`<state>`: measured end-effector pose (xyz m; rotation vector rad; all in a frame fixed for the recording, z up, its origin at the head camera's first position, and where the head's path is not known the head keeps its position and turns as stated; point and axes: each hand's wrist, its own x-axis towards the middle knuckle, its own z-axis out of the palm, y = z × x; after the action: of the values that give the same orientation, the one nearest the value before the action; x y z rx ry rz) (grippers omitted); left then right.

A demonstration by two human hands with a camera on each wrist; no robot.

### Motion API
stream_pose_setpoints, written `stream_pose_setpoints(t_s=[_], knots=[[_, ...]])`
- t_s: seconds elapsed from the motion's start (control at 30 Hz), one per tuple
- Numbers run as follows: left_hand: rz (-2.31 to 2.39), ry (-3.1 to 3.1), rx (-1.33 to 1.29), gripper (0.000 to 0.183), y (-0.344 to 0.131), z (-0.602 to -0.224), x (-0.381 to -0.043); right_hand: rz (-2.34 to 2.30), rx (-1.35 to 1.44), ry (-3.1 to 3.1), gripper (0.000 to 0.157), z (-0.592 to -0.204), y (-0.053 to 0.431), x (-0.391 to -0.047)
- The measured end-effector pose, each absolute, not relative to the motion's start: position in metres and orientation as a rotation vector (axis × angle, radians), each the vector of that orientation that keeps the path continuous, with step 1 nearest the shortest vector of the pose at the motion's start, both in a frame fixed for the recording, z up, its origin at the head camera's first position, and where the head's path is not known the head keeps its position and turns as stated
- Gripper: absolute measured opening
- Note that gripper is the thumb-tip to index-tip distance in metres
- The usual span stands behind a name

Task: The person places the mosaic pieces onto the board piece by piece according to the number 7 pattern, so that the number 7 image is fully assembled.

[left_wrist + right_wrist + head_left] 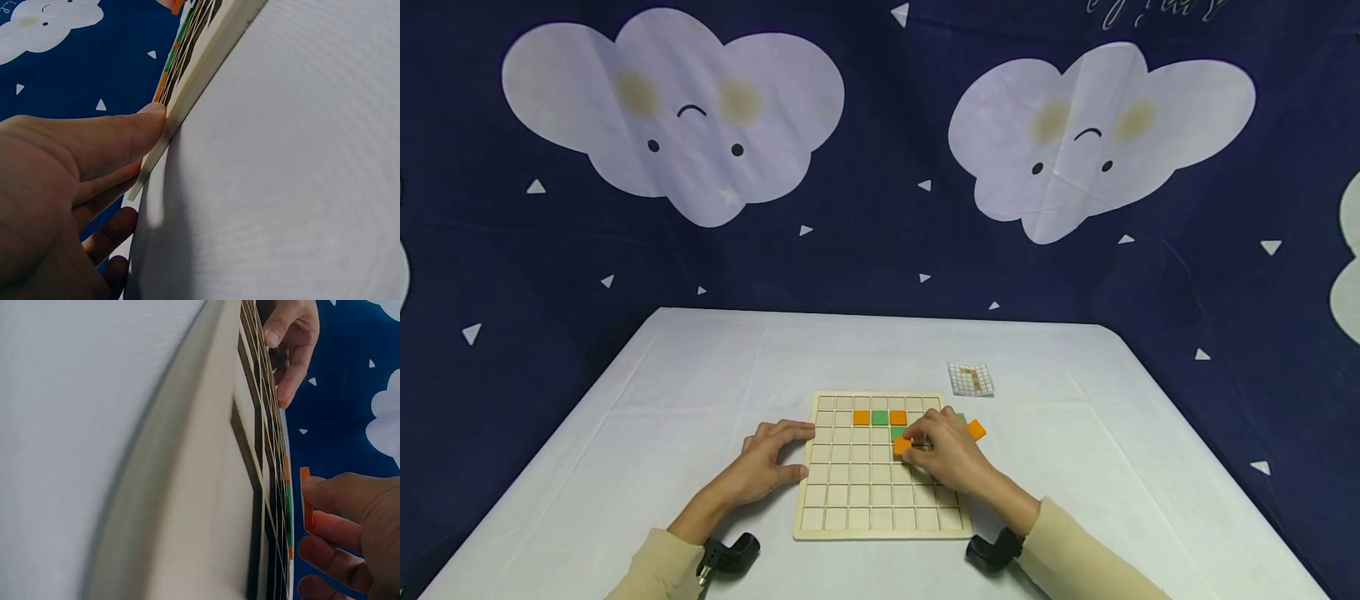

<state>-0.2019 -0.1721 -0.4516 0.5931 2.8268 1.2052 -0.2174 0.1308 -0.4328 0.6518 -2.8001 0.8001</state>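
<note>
A wooden grid board (850, 523) lies flat on the table. Three tiles sit in a row in its upper cells: an orange tile (861, 417), a green tile (880, 417) and another orange tile (898, 417). Below the right one lies a second green tile (898, 432). My right hand (951, 450) pinches an orange square tile (307, 499) between thumb and finger, just above the board under that green tile. My left hand (763, 467) touches the board's left edge, thumb and fingertips against the rim, fingers fairly straight.
Beyond the right hand, an orange tile (976, 429) lies on the white table (700, 367) beside a partly hidden green tile (962, 417). A small card (971, 379) printed with a coloured grid pattern lies behind the board. A dark blue cloth with clouds (880, 275) hangs behind.
</note>
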Motion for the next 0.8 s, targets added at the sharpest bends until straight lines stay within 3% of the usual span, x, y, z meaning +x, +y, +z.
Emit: stream_pose_setpoints(t_s=[0.8], knots=[[1.235, 2.814, 0.576, 0.05, -0.1717, -0.453, -0.202, 0.6, 0.75, -2.781, 0.019, -0.4386, 0.1297, -0.2194]])
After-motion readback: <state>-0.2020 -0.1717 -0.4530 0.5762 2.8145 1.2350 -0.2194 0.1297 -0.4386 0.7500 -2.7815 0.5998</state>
